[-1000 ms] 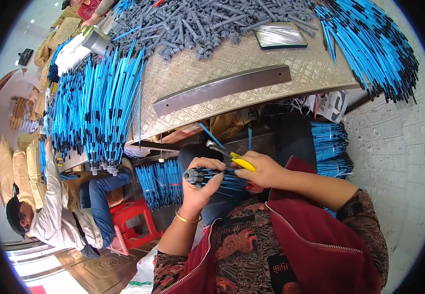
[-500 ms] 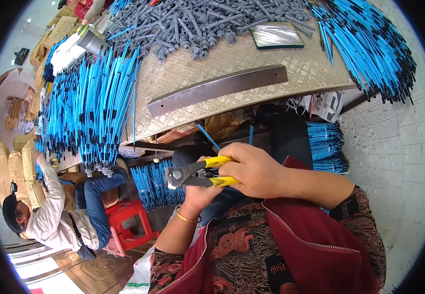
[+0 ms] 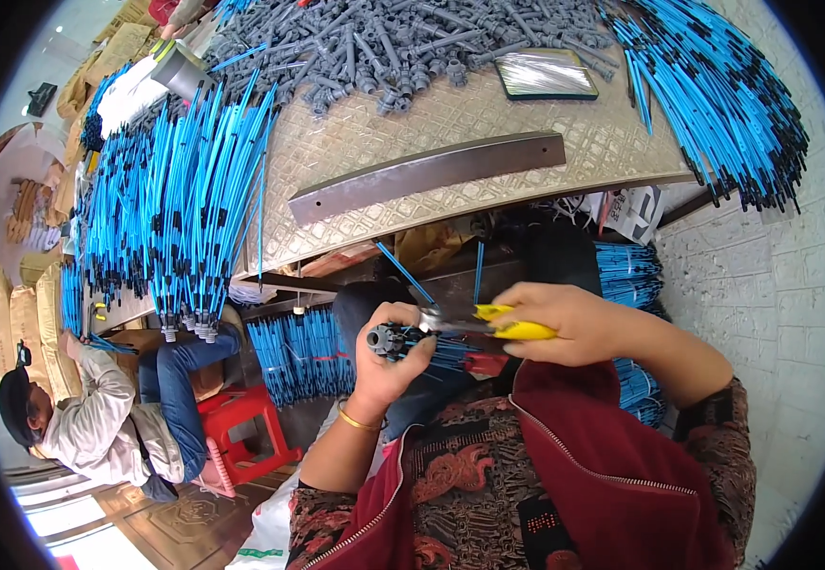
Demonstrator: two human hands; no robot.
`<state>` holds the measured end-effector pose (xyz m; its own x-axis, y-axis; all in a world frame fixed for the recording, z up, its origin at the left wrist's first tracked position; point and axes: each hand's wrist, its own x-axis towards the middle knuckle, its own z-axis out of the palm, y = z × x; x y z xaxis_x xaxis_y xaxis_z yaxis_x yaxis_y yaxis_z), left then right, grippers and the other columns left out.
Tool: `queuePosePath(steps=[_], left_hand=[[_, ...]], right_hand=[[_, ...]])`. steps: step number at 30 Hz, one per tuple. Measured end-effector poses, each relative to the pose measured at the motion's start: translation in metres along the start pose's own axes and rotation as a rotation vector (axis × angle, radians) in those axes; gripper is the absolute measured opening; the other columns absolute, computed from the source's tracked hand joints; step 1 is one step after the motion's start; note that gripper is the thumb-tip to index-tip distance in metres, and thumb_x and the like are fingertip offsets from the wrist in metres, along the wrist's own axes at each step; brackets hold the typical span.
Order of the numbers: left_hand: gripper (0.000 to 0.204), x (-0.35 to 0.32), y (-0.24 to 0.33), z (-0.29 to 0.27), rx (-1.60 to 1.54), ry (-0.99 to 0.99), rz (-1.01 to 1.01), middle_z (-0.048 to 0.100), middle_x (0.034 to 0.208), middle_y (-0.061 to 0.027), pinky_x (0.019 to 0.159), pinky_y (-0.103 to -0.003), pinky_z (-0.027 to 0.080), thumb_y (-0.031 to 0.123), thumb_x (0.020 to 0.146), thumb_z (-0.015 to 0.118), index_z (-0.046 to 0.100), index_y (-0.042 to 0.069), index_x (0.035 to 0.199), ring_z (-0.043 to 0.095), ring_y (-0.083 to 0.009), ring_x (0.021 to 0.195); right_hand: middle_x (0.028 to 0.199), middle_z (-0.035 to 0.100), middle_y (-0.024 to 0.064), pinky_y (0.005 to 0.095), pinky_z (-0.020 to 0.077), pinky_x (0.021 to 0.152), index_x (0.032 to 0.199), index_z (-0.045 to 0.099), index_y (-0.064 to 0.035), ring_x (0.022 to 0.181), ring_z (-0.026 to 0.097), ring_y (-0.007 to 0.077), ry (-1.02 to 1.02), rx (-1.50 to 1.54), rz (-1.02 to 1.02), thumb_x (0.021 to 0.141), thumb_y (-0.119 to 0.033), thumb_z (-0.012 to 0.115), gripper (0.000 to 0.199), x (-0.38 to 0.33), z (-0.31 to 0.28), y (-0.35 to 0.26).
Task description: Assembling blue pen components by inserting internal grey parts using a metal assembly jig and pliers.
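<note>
My left hand [image 3: 391,370] is closed around a dark grey ribbed pipe fitting [image 3: 386,340], whose open round end points out past my thumb. My right hand [image 3: 565,323] grips yellow-handled end-cutting pliers [image 3: 522,331]. The metal head of the pliers lies beside the fitting, near my left fingertips; whether it touches the fitting I cannot tell. Thin blue rods [image 3: 403,273] stick up beyond my hands; where their lower ends go is hidden. More blue rods show behind my left hand.
On the table lie a grey metal bar [image 3: 431,176], a heap of grey pipe fittings [image 3: 374,47], a wrapped flat pack [image 3: 547,74] and piles of blue rods [image 3: 717,95]. Blue bundles [image 3: 298,351] stand below. A person sits at left by a red stool [image 3: 241,418].
My right hand has moved right with the pliers, whose head no longer covers my left hand. The fitting in my left hand now shows. The seated person's arm has lowered.
</note>
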<state>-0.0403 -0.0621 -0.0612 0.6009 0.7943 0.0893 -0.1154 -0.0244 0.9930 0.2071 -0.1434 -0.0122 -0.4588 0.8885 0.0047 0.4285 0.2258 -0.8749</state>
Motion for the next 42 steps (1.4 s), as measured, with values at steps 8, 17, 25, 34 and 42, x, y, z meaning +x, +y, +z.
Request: queuePosePath(steps=[8,17,25,34,42], left_hand=[[0.021,0.002,-0.002,0.006,0.066,-0.053,0.033,0.06,0.086,-0.0095,0.074,-0.027,0.045,-0.006,0.068,0.063,0.051,0.003,0.083,0.056,-0.0151,0.078],[0.022,0.003,-0.002,0.008,0.107,-0.055,0.019,0.06,0.084,-0.0085,0.071,-0.026,0.045,-0.007,0.067,0.063,0.051,0.004,0.082,0.056,-0.0141,0.075],[0.023,0.007,-0.002,-0.005,0.012,-0.241,-0.051,0.059,0.083,-0.0078,0.069,-0.026,0.044,-0.006,0.064,0.065,0.051,0.004,0.079,0.054,-0.0133,0.074],[0.023,0.014,-0.003,-0.012,-0.122,-0.328,-0.136,0.059,0.082,-0.0077,0.068,-0.026,0.043,-0.004,0.063,0.067,0.052,0.003,0.078,0.054,-0.0136,0.074],[0.023,0.018,0.002,-0.011,-0.112,-0.375,-0.157,0.058,0.075,-0.0104,0.07,-0.033,0.046,0.004,0.063,0.07,0.05,0.005,0.076,0.055,-0.0208,0.072]], right_hand=[[0.122,0.051,0.0168,0.038,0.0416,0.094,0.117,0.057,-0.0069,0.109,0.052,0.0332,-0.18,0.06,0.166,0.087,-0.031,0.058,0.039,-0.006,0.0,-0.002],[0.119,0.053,0.0165,0.0372,0.0431,0.091,0.116,0.059,-0.0078,0.106,0.054,0.0327,-0.214,0.065,0.159,0.088,-0.03,0.057,0.035,-0.004,-0.006,-0.005],[0.111,0.056,0.0155,0.036,0.0461,0.084,0.1,0.065,-0.0057,0.098,0.057,0.031,-0.212,0.075,0.013,0.086,-0.026,0.061,0.025,0.004,0.009,0.034],[0.095,0.061,0.0133,0.035,0.047,0.077,0.099,0.063,-0.0031,0.088,0.06,0.0286,-0.19,0.087,-0.059,0.088,-0.031,0.059,0.03,0.005,0.003,0.03],[0.087,0.062,0.0122,0.0342,0.0481,0.07,0.1,0.061,-0.0018,0.079,0.062,0.0287,-0.228,0.215,0.111,0.086,-0.031,0.062,0.032,0.006,0.029,0.042]])
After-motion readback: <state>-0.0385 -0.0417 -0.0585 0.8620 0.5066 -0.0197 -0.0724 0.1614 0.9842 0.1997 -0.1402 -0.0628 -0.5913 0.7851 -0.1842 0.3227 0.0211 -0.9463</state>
